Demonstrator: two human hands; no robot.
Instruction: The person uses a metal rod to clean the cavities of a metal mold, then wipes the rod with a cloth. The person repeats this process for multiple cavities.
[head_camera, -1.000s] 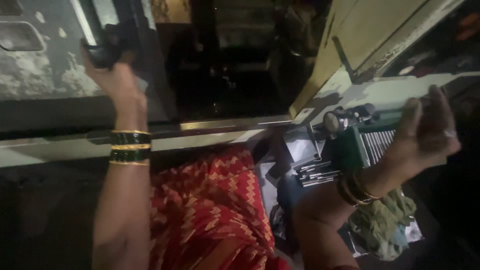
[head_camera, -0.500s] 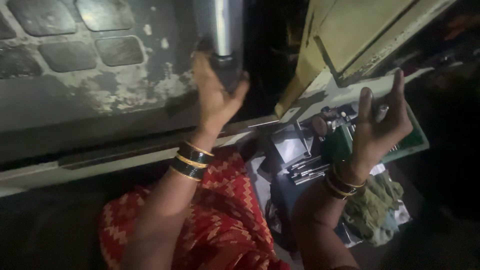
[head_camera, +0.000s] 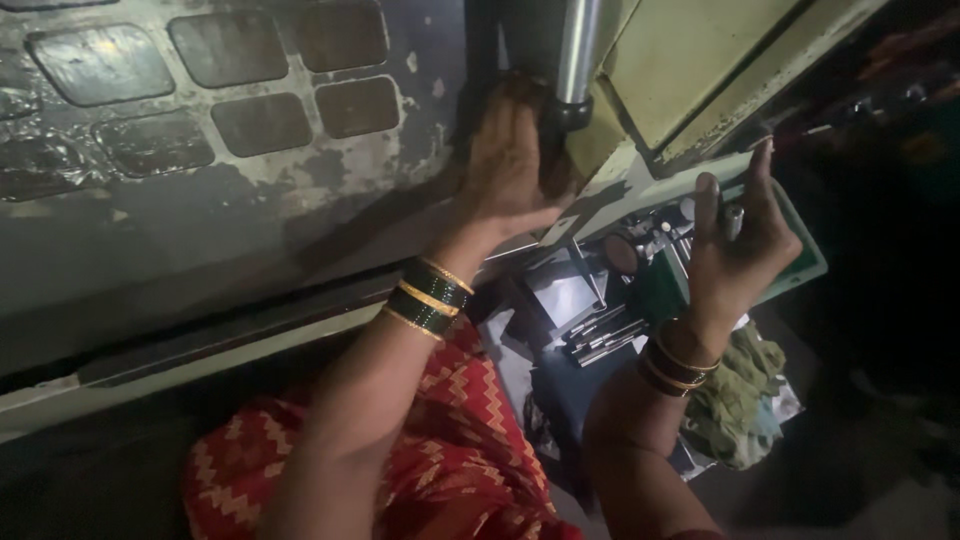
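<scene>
Left hand (head_camera: 510, 160), fingers pressed together, grips the handle by the steel rod (head_camera: 578, 50) at top centre. Right hand (head_camera: 740, 240) pinches a small metal pin (head_camera: 733, 220), centre right; fitting it likely needs alignment.

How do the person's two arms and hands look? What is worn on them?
Both forearms are bare, with no sleeves and no gloves. The left hand has a stack of bangles at the wrist, dark green ones between thin gold ones. The right hand has a similar stack of dark and gold bangles. I cannot make out any rings in this dim light.
</scene>
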